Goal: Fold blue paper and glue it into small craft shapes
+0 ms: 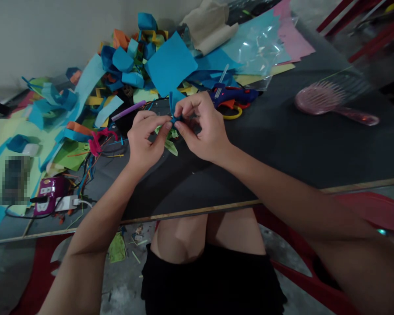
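Observation:
Over the dark tabletop (276,148), my left hand (147,135) and my right hand (202,124) meet fingertip to fingertip. Both are closed in a pinch on a small blue paper piece (172,103), whose narrow strip sticks up between them. Green leaf-like paper (171,146) hangs just below the pinching fingers; whether it is joined to the blue piece is hidden. Behind my right hand lie a blue glue gun (233,94) and scissors with a yellow handle (233,113). A purple pen-like stick (128,110) rests beyond my left hand.
Blue and orange paper pieces (123,59) pile up at the back, by a blue sheet (170,63). At right lies a pink hairbrush (320,97). A purple power adapter (49,194) with cables sits at left. The table's front edge (203,211) runs above my knees.

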Demonstrator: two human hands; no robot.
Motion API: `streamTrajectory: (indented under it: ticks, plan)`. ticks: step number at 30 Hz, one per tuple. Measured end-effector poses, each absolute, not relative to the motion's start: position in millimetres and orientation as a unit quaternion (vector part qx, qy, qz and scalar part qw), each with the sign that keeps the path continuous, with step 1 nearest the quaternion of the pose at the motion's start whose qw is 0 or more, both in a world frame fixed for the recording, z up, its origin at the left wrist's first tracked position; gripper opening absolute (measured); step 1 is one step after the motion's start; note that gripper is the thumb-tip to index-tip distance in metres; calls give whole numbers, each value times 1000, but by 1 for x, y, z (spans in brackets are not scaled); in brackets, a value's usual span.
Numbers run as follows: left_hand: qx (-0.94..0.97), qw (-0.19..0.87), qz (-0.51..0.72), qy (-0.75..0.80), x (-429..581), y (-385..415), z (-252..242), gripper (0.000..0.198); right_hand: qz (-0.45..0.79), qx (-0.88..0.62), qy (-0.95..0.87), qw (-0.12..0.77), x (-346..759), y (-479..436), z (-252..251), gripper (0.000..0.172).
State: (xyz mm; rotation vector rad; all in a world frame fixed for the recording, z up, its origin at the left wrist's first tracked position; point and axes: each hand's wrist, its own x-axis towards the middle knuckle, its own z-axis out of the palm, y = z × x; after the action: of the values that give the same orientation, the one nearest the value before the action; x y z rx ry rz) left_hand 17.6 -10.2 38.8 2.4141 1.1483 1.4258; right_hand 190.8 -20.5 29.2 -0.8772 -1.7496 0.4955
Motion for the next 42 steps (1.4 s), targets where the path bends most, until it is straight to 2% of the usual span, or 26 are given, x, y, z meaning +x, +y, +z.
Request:
streamTrajectory:
  ticks: [27,42]
  plan:
    - [801,55,469,367,17,-9,39,27,212,-352,-735,539,191,-20,29,18]
    - [800,30,464,378,18,-9,39,31,212,-354,-729,546,192,-16,25,25]
